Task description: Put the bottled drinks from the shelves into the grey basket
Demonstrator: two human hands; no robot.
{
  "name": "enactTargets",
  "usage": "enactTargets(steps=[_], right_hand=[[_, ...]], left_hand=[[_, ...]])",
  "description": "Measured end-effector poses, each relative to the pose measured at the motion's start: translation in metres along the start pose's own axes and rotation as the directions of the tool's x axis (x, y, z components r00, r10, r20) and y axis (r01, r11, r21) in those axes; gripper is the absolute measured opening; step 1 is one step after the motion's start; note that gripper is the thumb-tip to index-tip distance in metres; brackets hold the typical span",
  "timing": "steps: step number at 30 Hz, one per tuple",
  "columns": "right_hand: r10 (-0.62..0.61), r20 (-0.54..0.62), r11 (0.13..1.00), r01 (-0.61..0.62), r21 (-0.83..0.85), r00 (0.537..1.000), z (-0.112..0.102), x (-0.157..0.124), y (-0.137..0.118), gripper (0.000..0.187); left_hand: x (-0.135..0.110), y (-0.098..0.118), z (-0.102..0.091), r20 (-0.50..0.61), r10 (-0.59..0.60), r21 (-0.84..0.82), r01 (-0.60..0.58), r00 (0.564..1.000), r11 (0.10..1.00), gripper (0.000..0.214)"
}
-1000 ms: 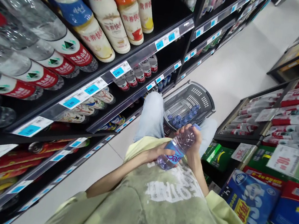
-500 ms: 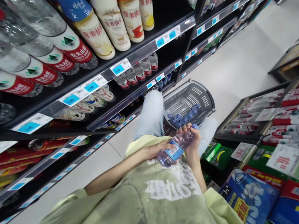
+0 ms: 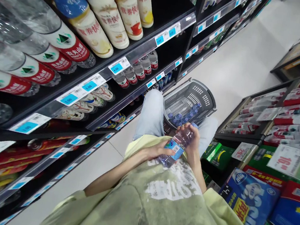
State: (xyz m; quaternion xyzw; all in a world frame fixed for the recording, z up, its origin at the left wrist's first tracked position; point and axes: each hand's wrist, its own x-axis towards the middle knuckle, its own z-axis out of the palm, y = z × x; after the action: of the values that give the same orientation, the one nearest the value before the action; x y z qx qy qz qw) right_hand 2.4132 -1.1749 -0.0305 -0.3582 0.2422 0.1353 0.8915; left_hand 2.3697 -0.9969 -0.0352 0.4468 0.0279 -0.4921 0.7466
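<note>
Clear plastic water bottle (image 3: 177,143), blue label, held at chest height, near centre, tilted, cap end pointing far right. Left hand (image 3: 157,152) cups bottom end. Right hand (image 3: 195,143) curls round neck end. Since a second ago: bottle rolled in grip, bold blue label face turned away, white printed panel now up. Both hands kept hold, barely shifted. Bottle not in basket. Grey basket (image 3: 207,98) on floor beyond, holding blue-capped bottles (image 3: 183,116). Drink shelves (image 3: 136,56) left, boxed goods (image 3: 249,202) right.
</note>
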Motion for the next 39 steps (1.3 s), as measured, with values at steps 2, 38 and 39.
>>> enactTargets(steps=[2,38,39], right_hand=[[-0.044,-0.128,0.991,0.028,-0.129,0.991,-0.008,0.004,0.005,0.030],[-0.481,-0.054,0.102,-0.005,-0.995,0.875,-0.100,0.057,-0.001,0.031],[-0.471,-0.061,0.079,-0.027,-0.997,0.880,-0.105,0.065,-0.007,0.032]], left_hand=[[0.003,0.002,-0.002,-0.143,0.067,0.222,-0.034,0.988,0.974,0.081],[0.148,0.142,-0.181,-0.663,0.498,0.744,0.569,0.560,0.350,0.047],[0.147,0.142,-0.182,-0.667,0.497,0.740,0.568,0.555,0.360,0.046]])
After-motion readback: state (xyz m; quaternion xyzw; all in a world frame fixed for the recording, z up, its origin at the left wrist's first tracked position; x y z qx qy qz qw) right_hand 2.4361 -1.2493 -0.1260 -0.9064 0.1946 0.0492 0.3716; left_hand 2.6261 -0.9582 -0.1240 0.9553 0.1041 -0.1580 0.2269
